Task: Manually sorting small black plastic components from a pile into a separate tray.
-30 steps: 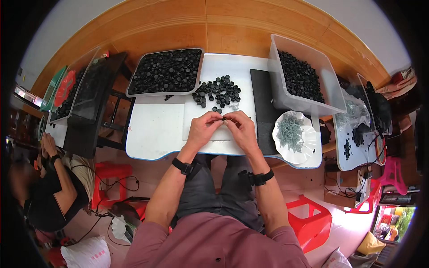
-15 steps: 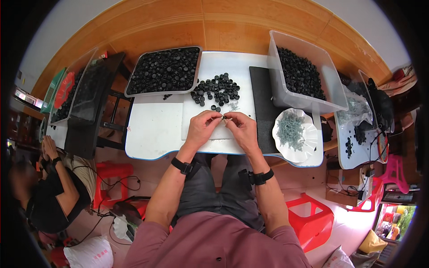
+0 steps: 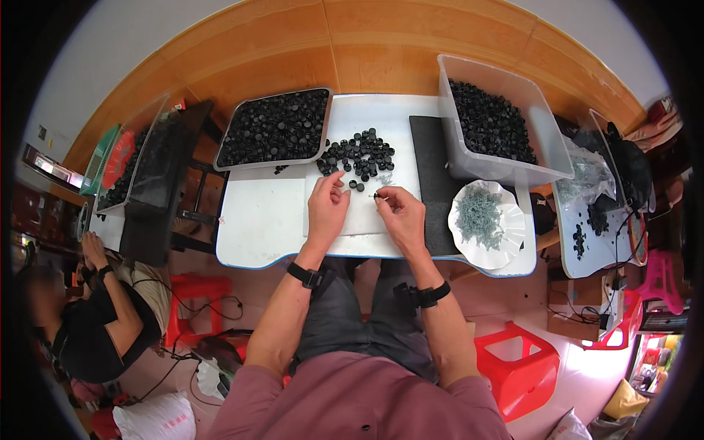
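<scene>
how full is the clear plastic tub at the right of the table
Partly full: small black caps cover the clear plastic tub floor, with bare walls showing above them.

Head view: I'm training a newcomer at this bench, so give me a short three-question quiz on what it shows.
1. True or false: the white plate of grey-green bits lies to the person's right.
2. Which container sits at the table's far left? A) clear deep tub B) shallow grey tray C) red stool
3. Fill in: the loose pile of black caps lies just beyond the ____ hand.

Key:
1. True; it lies beside the right hand, which pinches a small dark piece.
2. B; the tray is full of black caps, while the clear tub is far right.
3. left
</scene>
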A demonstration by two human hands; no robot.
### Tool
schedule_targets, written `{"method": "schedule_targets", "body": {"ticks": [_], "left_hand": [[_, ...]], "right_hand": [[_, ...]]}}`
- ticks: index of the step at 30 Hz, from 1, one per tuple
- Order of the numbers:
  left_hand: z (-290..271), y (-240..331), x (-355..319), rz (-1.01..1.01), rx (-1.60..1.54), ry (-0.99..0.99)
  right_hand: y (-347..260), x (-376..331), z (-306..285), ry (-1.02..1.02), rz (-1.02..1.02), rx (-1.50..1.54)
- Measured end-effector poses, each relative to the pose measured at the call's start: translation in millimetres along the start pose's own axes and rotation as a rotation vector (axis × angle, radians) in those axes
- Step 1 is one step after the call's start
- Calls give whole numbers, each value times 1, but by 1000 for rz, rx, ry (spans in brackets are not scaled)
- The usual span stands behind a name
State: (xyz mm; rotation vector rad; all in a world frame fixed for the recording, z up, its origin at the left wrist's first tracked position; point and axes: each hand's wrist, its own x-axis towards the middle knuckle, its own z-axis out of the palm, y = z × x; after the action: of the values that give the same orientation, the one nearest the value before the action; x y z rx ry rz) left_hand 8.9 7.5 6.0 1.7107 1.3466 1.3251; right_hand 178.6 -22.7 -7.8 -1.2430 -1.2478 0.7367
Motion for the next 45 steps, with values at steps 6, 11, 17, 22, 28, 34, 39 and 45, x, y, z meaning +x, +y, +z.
{"method": "schedule_targets", "body": {"ticks": [6, 11, 17, 22, 28, 34, 39, 45], "left_hand": [[-3, -10, 11, 63, 306, -95], [5, -3, 0, 22, 257, -11], [5, -2, -16, -123, -86, -25], [6, -1, -14, -72, -39, -56], [6, -3, -15, -36, -27, -67], [5, -2, -16, 28, 40, -91], [6, -2, -17, 89, 84, -88], [6, -1, -18, 98, 67, -96]], "right_hand": [[-7, -1, -1, -9, 26, 21], [-9, -2, -6, -13, 54, 8], [-12, -2, -2, 12, -83, -14], [-12, -2, -2, -13, -94, -25], [-11, -1, 1, -60, -117, -67], [-11, -1, 2, -91, -127, -106], [-11, -1, 2, -98, -137, -128], [-12, -1, 2, -102, -158, -126]]}}
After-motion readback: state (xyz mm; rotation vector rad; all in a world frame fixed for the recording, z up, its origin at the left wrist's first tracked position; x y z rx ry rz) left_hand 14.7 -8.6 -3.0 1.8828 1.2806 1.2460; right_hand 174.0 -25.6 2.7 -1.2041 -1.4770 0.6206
